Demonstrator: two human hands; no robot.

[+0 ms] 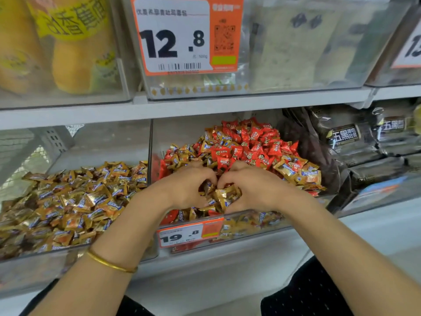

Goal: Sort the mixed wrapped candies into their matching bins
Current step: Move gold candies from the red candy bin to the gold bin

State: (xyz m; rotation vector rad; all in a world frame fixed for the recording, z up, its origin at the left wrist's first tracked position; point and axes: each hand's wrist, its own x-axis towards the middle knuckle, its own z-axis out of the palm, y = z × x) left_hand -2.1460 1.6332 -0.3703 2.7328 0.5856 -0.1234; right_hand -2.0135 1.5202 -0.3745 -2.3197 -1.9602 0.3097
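Note:
Two clear bins sit side by side on the lower shelf. The left bin point(75, 249) holds gold-wrapped candies point(68, 201). The middle bin point(250, 226) holds a heap of red-wrapped candies point(248, 144) mixed with gold ones around its edges. Both hands are inside the middle bin, close together. My left hand point(186, 185) and my right hand point(252, 185) curl their fingers around a clump of gold candies point(224, 195) held between them. The fingertips are buried in the candies.
An orange price tag reading 19.8 point(189, 234) hangs on the middle bin's front. Dark packaged goods point(355, 142) fill the bin to the right. Above, an upper shelf point(182, 108) carries clear bins with a 12.8 tag point(180, 35) and yellow packages point(75, 46).

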